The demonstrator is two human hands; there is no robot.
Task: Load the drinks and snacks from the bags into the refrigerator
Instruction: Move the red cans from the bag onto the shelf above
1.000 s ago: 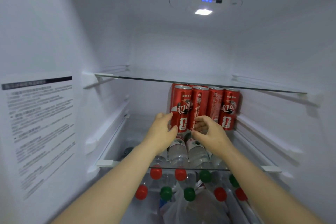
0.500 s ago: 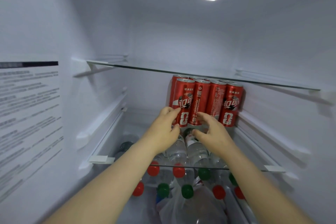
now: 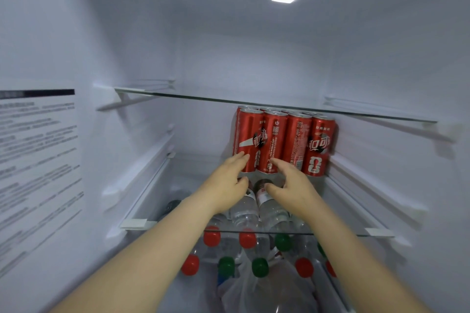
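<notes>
Nearest, a plastic bag [image 3: 269, 290] and water bottles [image 3: 248, 239] with red and green caps lie on the level below, under the front edge of the glass shelf [image 3: 343, 233]. Both forearms cross that edge.

Over the shelf, the left hand [image 3: 226, 185] and right hand [image 3: 295, 189] are loosely spread, thumbs apart from fingers, gripping nothing. The left fingertips seem to touch the front-left can, and the right fingertips sit just beside the base of the next one.

The cola cans [image 3: 284, 142] stand upright in a tight block at the far right of the shelf, at least two rows deep. They are tall and narrow, so a sideways brush from a finger would probably tip a front can. It could then topple its neighbours or roll to the open front edge and drop onto the bottles.

The left half of the shelf is open room, as is the near strip. The rightmost can stands close to the right wall. The upper glass shelf [image 3: 203, 96] hangs just above the can tops, so more cans should slide in low.
</notes>
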